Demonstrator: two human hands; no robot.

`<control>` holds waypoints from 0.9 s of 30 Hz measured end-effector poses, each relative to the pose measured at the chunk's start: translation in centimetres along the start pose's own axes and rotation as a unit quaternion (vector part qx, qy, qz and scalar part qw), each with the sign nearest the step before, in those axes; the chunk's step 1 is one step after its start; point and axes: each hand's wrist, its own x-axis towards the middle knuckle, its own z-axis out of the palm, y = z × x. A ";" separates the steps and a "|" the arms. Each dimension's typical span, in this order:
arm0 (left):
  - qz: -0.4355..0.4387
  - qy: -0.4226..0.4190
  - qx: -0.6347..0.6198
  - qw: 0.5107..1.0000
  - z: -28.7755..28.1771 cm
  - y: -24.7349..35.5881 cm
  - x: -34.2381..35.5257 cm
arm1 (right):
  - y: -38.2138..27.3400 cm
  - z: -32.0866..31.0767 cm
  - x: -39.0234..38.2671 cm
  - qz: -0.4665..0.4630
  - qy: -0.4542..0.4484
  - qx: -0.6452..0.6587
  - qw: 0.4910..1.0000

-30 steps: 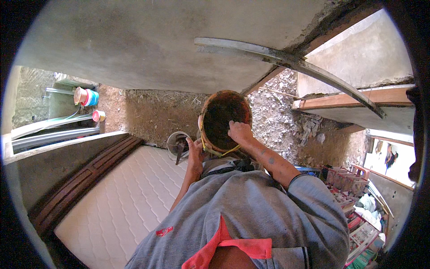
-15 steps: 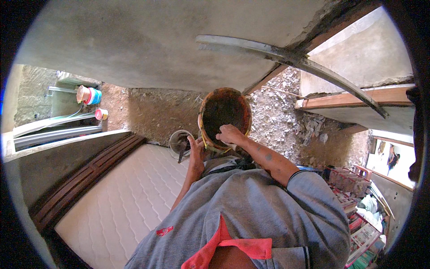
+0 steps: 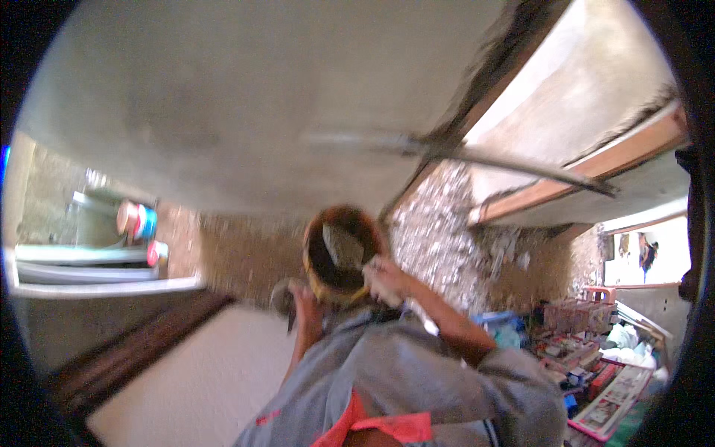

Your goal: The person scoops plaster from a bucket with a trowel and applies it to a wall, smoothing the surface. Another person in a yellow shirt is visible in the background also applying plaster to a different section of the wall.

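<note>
A stained, round yellowish bucket (image 3: 310, 262) stands in front of my body, its inside dark. My right hand (image 3: 387, 280) is closed at its right rim on a trowel. The trowel's pale handle (image 3: 423, 316) sticks out by my wrist, and its broad grey blade (image 3: 342, 247) lies inside the bucket's mouth. My left hand (image 3: 306, 307) is at the bucket's near left side, thumb up, its fingers seemingly on the rim but blurred and partly hidden. Beside that hand sits a small whitish pail (image 3: 281, 297) with a dark tool in it.
A large plastered panel (image 3: 223, 112) spans the far side, crossed by a blurred straight bar (image 3: 514, 164). Rubble (image 3: 436, 223) covers the ground at right. A pale mattress (image 3: 179, 372) lies near left. Paint pails (image 3: 138, 220) stand far left, piled crates (image 3: 581, 328) at right.
The view has shifted, so the bucket appears lower and further left. My right hand has come up to the rim, and the trowel's grey blade now shows in the bucket's mouth.
</note>
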 end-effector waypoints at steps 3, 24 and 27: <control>-0.004 -0.045 0.006 0.999 0.0 0.2 1.6 | -4.9 -0.9 -3.1 -0.125 0.089 0.210 0.966; -0.012 -0.053 0.043 0.998 1.6 2.6 2.5 | -46.8 -10.7 -10.3 -0.661 0.669 -0.097 0.326; -0.011 -0.053 0.046 0.998 1.6 2.7 2.2 | -43.8 -10.6 -6.0 -0.689 0.640 -0.061 0.334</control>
